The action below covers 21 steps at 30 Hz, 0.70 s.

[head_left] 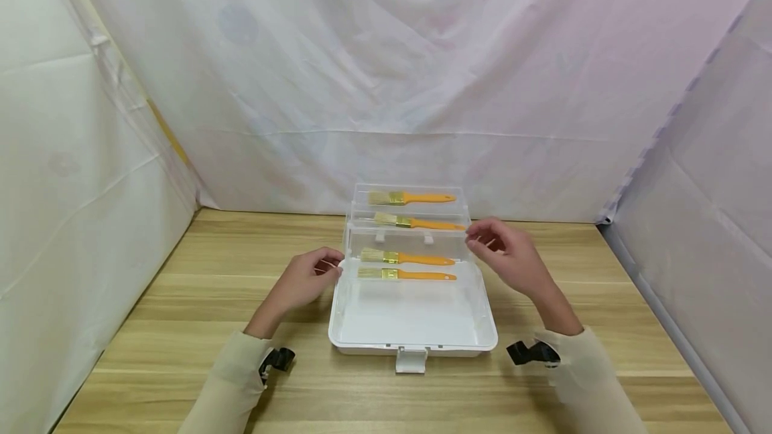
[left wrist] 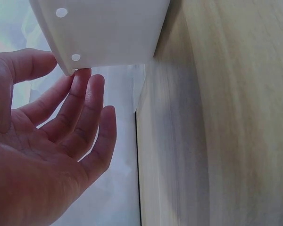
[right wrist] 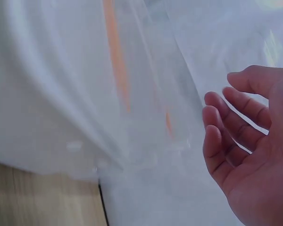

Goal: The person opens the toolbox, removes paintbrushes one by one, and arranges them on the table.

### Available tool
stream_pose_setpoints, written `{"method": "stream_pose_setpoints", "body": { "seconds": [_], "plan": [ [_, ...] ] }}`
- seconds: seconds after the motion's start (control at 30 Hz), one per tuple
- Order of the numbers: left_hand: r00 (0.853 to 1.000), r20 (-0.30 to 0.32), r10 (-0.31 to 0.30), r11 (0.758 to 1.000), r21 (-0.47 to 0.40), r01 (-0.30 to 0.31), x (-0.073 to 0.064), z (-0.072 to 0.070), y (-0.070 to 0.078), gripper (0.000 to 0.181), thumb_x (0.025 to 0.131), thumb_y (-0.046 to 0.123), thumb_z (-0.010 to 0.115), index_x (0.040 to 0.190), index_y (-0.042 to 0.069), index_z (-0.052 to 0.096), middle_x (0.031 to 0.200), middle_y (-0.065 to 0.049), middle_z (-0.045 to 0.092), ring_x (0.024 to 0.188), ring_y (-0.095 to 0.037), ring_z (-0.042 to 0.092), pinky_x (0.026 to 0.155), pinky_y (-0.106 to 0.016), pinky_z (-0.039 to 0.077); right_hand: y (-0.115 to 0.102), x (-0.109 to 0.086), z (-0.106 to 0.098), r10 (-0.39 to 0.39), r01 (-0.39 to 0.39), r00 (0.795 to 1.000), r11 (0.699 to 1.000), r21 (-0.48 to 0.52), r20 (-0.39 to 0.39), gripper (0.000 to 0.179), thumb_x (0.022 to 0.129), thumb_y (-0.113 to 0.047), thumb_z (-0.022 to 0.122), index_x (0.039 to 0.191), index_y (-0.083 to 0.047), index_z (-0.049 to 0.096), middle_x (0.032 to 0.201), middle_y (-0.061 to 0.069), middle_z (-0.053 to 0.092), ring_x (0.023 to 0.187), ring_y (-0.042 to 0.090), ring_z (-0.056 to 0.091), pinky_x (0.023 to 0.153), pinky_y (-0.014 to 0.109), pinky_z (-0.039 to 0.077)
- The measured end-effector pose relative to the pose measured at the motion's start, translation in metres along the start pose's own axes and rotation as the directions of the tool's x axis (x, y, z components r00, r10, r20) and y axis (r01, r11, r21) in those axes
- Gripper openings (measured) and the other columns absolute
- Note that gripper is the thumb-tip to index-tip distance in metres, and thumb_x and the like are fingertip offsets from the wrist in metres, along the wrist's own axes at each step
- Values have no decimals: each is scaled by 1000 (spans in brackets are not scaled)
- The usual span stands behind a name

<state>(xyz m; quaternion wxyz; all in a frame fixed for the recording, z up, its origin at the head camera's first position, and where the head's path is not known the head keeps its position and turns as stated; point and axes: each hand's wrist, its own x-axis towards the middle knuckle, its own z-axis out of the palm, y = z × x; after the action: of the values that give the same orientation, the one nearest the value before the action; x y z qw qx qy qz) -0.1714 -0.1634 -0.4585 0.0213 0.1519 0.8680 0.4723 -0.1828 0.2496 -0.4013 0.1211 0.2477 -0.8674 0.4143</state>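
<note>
A white storage box [head_left: 416,317] with stepped clear trays [head_left: 446,245] at its back stands open on the table. Several paintbrushes with orange handles [head_left: 429,198] lie crosswise in it, one above another, bristles to the left. Another paintbrush [head_left: 431,276] is the lowest, at the back of the white base. At the box's left rear corner, my left hand [head_left: 309,280] pinches the rim [left wrist: 61,61] between thumb and fingertips. My right hand [head_left: 506,256] hovers beside the right end of the trays, fingers loosely bent and holding nothing; the right wrist view shows it apart from the clear plastic [right wrist: 155,108].
A white latch [head_left: 411,360] hangs down at the box's front edge. The wood-grain table [head_left: 289,387] extends on both sides. White cloth [head_left: 404,86] hangs behind and at both sides. Black straps [head_left: 533,352] sit at both wrists.
</note>
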Motion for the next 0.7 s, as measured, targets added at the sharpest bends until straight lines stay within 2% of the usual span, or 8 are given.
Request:
{"method": "stream_pose_setpoints", "body": {
  "seconds": [0.13,0.27,0.5,0.6,0.7],
  "plan": [
    [1000,3,-12,1000,3,12,0,0,0,24,107,12,68,128,3,74,118,-8,77,108,-27,74,98,-50,61,-12,10,9,-63,64,992,998,-6,111,16,105,-7,75,121,-8,75,107,-1,76,92,14,71,76,30,62],
    [1000,1,-3,1000,-5,3,0,0,-1,23,106,11,69,127,3,74,117,-9,77,107,-27,74,98,-51,61,-22,19,20,-86,90,971,996,-8,221,19,106,-9,74,124,-10,75,112,1,76,96,15,73,79,34,64],
    [1000,-2,19,1000,-6,-19,0,1,-3,22,106,10,68,126,2,74,116,-9,76,106,-28,74,98,-52,61,-31,35,37,-82,125,918,988,-88,388,26,108,-8,69,133,-3,74,127,11,77,109,24,75,91,42,65],
    [1000,-1,23,1000,-12,-23,0,1,-3,22,107,11,68,127,3,74,117,-10,76,107,-29,74,98,-52,61,-34,40,43,-67,134,898,983,-124,435,28,109,-8,66,135,-1,74,130,11,76,113,26,75,93,46,64],
    [1000,0,25,1000,-17,-25,0,1,-3,23,107,11,68,127,3,74,118,-10,76,108,-29,74,98,-53,61,-35,43,48,-49,142,887,975,-170,459,29,109,-8,66,136,-1,75,131,11,77,114,27,75,93,47,64]
  ]
}}
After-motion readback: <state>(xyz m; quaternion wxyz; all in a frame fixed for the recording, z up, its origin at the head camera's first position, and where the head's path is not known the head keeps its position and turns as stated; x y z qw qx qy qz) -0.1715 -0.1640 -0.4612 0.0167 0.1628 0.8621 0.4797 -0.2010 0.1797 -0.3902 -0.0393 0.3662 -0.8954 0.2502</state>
